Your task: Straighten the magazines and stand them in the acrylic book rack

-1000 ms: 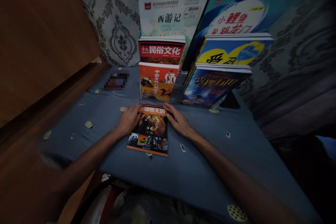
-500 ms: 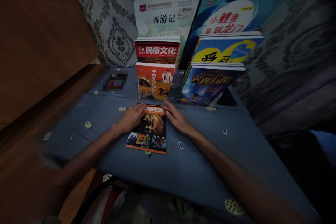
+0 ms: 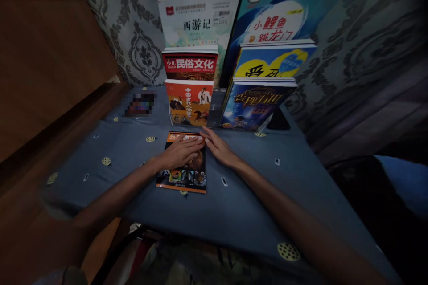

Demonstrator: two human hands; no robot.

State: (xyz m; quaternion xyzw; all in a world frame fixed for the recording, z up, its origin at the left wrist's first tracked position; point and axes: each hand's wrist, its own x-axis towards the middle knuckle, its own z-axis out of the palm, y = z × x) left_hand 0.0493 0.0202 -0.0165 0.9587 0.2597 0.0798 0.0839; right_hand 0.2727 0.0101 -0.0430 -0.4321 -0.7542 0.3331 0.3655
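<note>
A thin book with a black and orange cover (image 3: 181,178) lies flat on the cloth-covered table, small animal pictures along its lower edge. My left hand (image 3: 181,152) rests palm down across the upper middle of the cover, fingers stretched out to the right. It hides most of the lion picture and part of the title. At the book's upper right edge is my right hand (image 3: 220,149), its fingers extended and the fingertips near the top corner. The left fingertips come close to the right hand.
Behind the book stands an orange-red book (image 3: 190,102) in a rack, with several more rising behind it. A dark blue book (image 3: 252,104) fronts the right-hand row. A pixelated item (image 3: 138,103) lies at the back left. Wooden furniture (image 3: 50,62) borders the left side.
My left hand has slid right across the cover, now hiding the lion's face. My right hand stays by the book's right edge. The view has shifted slightly.
</note>
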